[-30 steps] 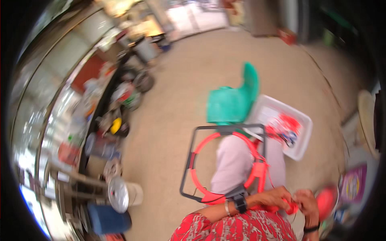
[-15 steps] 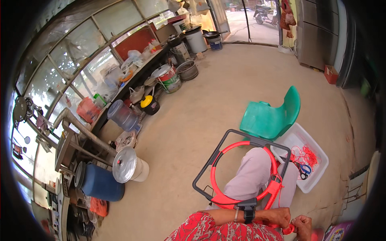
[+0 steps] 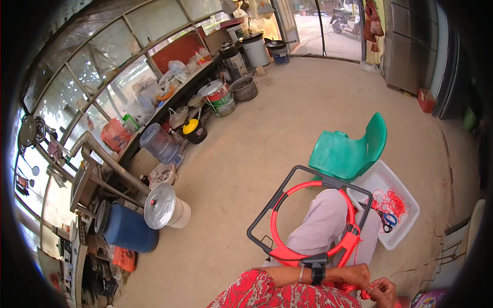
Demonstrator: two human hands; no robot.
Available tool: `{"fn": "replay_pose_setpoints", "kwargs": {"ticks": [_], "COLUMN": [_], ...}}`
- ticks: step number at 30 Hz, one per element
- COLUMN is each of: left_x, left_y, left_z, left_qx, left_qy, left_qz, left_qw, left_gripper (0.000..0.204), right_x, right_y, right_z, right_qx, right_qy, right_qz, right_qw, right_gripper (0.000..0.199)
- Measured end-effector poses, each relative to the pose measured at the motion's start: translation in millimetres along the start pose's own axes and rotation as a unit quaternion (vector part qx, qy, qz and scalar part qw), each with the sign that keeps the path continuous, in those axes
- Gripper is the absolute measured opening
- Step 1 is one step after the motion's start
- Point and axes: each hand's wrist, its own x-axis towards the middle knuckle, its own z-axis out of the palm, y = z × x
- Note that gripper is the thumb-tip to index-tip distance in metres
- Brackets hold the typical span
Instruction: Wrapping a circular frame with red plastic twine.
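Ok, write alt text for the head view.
Seated person's left hand and right hand work red cord beside a red hoop in a dark frame on their lap; green chair, white tray beyond.

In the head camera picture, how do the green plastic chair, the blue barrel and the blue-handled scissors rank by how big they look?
1. green plastic chair, largest, though the blue barrel looks close in size.
2. blue barrel; it sits toward the rim, where the fisheye shrinks things, so this order is unsure.
3. blue-handled scissors in the white tub, clearly smallest.
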Motion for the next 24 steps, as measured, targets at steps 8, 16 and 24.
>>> {"fn": "replay_pose_setpoints", "kwargs": {"ticks": [8, 16, 24], "left_x": [-7.0, -6.3, -19.7], "left_y": [11.6, 3.6, 36.5], "left_z": [2.5, 4.2, 13.5], "left_qx": [-0.070, 0.077, 0.175], "left_qy": [-0.055, -0.035, 0.016], "left_qz": [-0.008, -0.023, -0.033], "left_qw": [0.996, 0.996, 0.984], "left_gripper": [0.012, 0.017, 0.019], "right_x": [-3.1, -1.0, -14.9], "right_y": [29.9, 42.4, 7.7], "right_z": [-9.4, -12.0, 19.3], "right_qx": [0.100, 0.145, -0.005], "right_qy": [-0.010, 0.008, 0.140], "right_qz": [0.006, 0.065, -0.011], "right_qw": [0.995, 0.987, 0.990], "right_gripper": [0.015, 0.012, 0.008]}}
